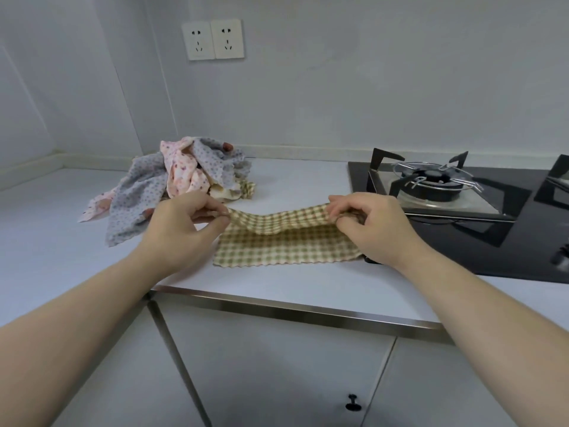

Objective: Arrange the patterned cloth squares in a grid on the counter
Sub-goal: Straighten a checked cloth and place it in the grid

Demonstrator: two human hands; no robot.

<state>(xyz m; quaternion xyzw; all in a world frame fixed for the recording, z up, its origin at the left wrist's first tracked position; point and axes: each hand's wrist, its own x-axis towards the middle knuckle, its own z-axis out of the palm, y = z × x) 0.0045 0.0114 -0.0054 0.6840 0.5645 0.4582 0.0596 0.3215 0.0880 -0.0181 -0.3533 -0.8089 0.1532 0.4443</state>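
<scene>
Checked cloth [286,246] held up
Left hand [181,229] and right hand [374,228] pinch its top corners (bottom edge on counter [292,283]).

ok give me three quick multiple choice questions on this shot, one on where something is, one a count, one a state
1. Where is the pile of crumpled cloths relative to the checked cloth?
A) behind it, to the left
B) in front of it
C) on top of it

2. How many socket plates are on the wall?
A) one
B) two
C) four

3. How is the checked cloth held?
A) untouched, lying flat
B) bunched in one hand
C) far edge pinched by both hands

Answers:
1 A, the pile sits farther back on the counter, toward the corner.
2 B, two plates are mounted side by side.
3 C, the left hand and right hand each pinch a far corner, and the near edge rests on the counter.
</scene>
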